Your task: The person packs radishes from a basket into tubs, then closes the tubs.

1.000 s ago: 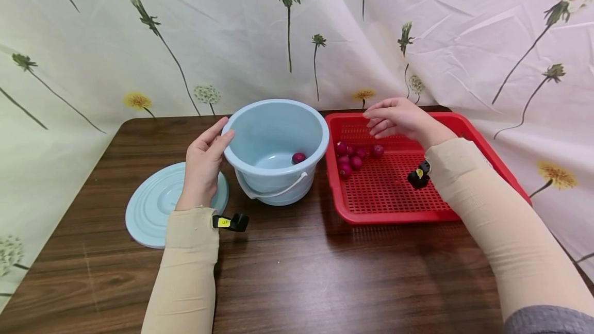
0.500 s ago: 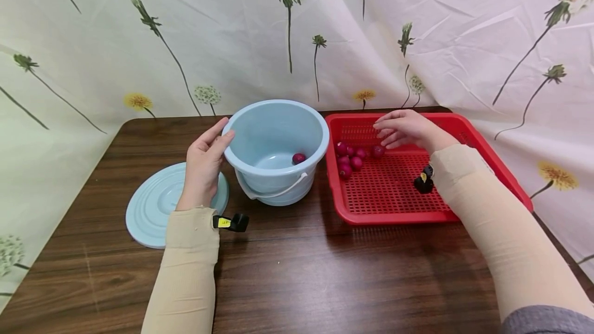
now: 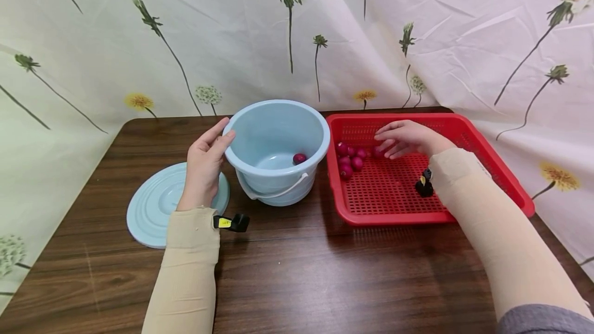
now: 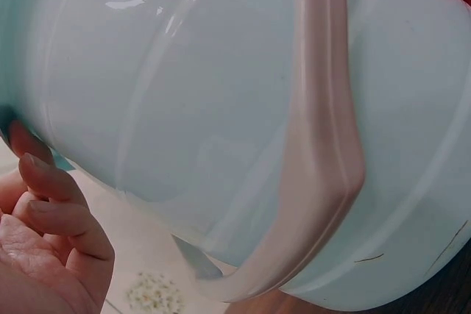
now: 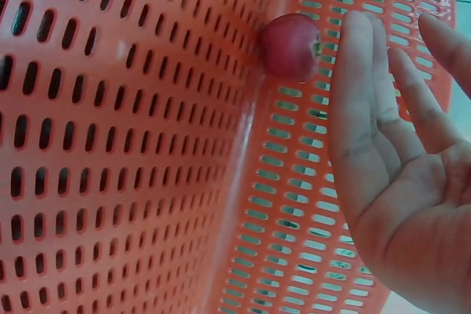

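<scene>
My left hand (image 3: pixel 203 166) pinches the left rim of a light blue bucket (image 3: pixel 274 172), thumb on the near side. In the left wrist view its curled fingers (image 4: pixel 62 215) show at the rim, beside the pale handle (image 4: pixel 320 108). One purplish-red radish (image 3: pixel 299 159) lies on the bucket floor. Over the red basket (image 3: pixel 394 219), my right hand (image 3: pixel 405 137) reaches down with loosely bent fingers, holding nothing. Its fingertips are close to a single radish (image 5: pixel 291 47), apart from it in the right wrist view. Several more radishes (image 3: pixel 356 163) cluster at the basket's left side.
A light blue lid (image 3: pixel 148 210) lies flat on the wooden table (image 3: pixel 297 272), left of the bucket and partly behind my left hand. The basket's wall stands close to the bucket's right side. A flowered cloth (image 3: pixel 232 30) hangs behind the table.
My right hand has come down into the basket, from near its back edge toward the radish at the cluster's right. My left hand and the bucket have stayed in place.
</scene>
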Action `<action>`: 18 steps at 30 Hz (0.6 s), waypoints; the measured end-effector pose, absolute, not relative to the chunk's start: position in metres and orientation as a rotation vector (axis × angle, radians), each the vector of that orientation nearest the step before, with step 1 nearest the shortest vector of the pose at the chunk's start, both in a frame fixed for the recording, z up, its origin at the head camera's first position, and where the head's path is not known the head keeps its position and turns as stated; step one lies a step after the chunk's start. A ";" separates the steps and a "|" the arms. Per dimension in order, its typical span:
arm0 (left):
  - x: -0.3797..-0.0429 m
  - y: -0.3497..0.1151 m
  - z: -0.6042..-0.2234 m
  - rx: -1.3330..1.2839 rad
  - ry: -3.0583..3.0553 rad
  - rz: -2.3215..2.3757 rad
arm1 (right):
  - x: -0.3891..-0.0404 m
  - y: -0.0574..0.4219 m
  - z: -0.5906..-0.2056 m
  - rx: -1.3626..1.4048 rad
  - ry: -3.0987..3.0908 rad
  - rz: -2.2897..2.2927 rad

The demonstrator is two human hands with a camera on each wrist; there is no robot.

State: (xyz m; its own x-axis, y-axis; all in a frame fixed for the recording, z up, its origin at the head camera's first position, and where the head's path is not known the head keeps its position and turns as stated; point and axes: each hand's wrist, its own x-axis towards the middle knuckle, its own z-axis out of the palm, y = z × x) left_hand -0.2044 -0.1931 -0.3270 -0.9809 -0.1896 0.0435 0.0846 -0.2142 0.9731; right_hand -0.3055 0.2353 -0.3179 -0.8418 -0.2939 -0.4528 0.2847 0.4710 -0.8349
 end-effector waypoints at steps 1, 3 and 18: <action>-0.204 -0.193 -0.327 0.125 -1.848 -2.312 | -0.306 0.235 -0.319 -0.011 2.163 -1.369; -0.205 -0.193 -0.327 0.125 -1.847 -2.312 | -0.306 0.235 -0.321 -0.005 2.145 -1.355; -0.205 -0.192 -0.327 0.127 -1.858 -2.304 | -0.305 0.236 -0.330 0.018 2.108 -1.159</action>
State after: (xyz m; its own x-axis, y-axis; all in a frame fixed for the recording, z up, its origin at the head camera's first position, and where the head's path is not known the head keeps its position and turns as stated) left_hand -0.2050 -0.1922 -0.3273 -0.9803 -0.1921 0.0456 0.0853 -0.2037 0.9753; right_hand -0.3054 0.2357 -0.3303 -0.7414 -0.3121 -0.5941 0.3343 0.5958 -0.7302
